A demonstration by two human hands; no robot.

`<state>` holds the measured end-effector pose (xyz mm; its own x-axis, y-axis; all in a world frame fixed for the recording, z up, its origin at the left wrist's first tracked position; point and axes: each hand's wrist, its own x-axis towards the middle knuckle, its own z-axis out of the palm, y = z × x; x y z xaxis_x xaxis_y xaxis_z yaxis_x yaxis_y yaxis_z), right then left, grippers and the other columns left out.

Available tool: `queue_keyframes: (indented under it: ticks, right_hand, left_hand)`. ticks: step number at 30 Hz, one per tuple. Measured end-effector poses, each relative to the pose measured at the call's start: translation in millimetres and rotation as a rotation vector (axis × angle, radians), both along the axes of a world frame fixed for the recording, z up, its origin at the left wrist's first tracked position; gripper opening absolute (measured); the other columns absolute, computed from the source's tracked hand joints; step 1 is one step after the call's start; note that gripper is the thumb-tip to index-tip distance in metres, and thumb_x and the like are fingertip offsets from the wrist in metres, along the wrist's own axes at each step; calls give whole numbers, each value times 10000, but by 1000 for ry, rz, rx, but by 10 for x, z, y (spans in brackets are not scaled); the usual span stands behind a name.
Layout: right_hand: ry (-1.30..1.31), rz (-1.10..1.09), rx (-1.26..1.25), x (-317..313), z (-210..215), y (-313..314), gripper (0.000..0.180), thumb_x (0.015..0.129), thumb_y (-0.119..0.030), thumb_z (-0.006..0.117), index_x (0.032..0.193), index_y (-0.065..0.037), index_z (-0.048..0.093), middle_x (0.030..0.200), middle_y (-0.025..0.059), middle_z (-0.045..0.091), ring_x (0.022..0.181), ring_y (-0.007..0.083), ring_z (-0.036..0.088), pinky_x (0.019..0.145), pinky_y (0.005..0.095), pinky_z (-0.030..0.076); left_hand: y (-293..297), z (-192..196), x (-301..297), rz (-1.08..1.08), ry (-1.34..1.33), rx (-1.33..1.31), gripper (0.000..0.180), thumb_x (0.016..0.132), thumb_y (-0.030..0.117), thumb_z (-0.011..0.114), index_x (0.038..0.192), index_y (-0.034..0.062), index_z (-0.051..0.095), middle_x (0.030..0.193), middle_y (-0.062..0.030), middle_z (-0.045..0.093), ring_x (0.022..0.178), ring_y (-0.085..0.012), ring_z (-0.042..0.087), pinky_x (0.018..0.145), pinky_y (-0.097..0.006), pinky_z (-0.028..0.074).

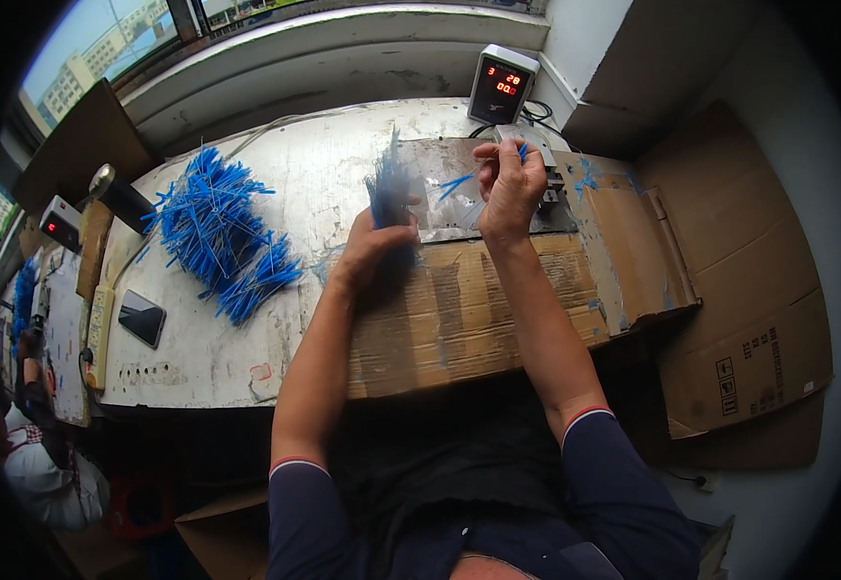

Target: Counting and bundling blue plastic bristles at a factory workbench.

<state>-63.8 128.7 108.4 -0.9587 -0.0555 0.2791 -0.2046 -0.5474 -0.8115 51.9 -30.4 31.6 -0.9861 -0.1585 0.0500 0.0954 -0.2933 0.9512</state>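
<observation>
My left hand (pixel 374 249) is closed around an upright bundle of thin blue strips (pixel 391 188), blurred by motion. To its right, my right hand (pixel 510 191) is raised with the thumb and fingers pinched together. A small blue piece (pixel 524 151) shows at those fingertips, apparently the end of one strip. Between the hands, a few loose blue strips (pixel 455 185) appear over the metal plate (pixel 430 155). Farther left lies a large tangled pile of blue strips (pixel 210 217). Partly hidden behind my right hand is a small bench machine (pixel 551 184).
A box with a lit red display (pixel 503 89) stands at the back, with cables beside it. Cardboard (pixel 478 314) covers the front edge; a big carton (pixel 744 329) leans at right. Phone (pixel 141 319), power strip (pixel 101 333) and black cylinder (pixel 123 199) are left. Another person (pixel 48 474) sits far left.
</observation>
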Motion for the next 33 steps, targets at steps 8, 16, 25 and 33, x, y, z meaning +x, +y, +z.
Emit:
queue_keyframes:
  ticks: [8,16,25,33]
  right_hand:
    - [-109,228,59,-15,-243,117,121,1055,-155,545,1078,-36,548,711,17,593,516,53,462,434,213,340]
    - [-108,314,100,157,-333,1,170,1079,-165,513,1107,3,511,945,174,719,788,247,736,682,354,651]
    - [-115,318,78,171,-415,-20,256,1086,-161,491,1229,50,471,1016,230,715,880,288,746,728,371,650]
    - [1183,-524,875,235,-310,140,233,970,-11,552,1177,35,650,1123,196,722,1041,305,719,1016,477,530]
  left_hand:
    - [9,49,-13,-12,3,43,586,787,114,759,1318,-25,555,906,-33,656,849,-159,675,825,-306,521]
    - [28,84,26,88,-5,62,553,808,111,765,1307,-11,562,924,-42,661,848,-167,678,798,-307,535]
    - [27,-42,-63,215,-76,-21,343,876,113,788,1156,7,622,892,-51,677,766,-152,670,718,-300,555]
    - [-19,-175,-122,319,-68,-66,300,891,91,774,1143,6,633,914,-48,682,782,-140,670,737,-291,560]
